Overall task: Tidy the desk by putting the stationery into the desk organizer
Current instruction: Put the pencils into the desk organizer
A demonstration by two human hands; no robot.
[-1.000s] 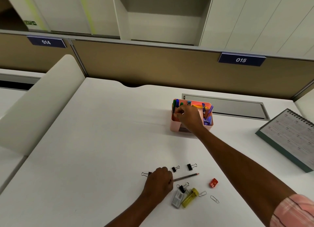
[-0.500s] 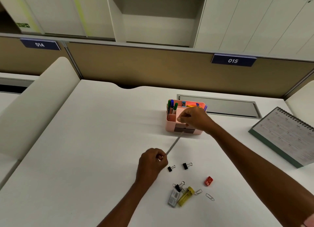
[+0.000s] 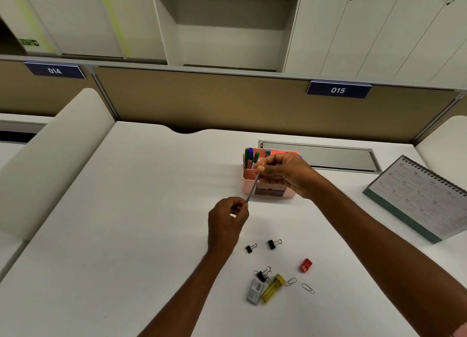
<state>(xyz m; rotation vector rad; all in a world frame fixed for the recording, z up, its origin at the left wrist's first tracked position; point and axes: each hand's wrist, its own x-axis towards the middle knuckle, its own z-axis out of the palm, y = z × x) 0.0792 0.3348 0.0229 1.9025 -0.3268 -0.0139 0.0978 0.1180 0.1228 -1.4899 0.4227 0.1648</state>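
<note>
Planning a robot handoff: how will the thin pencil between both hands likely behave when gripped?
The pencil runs straight between left hand and right hand, so probably stiff. It looks slim, so likely light and apt to roll on the desk.

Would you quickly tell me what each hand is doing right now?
Left hand: pinching the lower end of the pencil.
Right hand: pinching the upper end of the same pencil.

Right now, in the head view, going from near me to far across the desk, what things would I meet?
Gray box → red sharpener → two black clips → left hand → pink organizer
</note>
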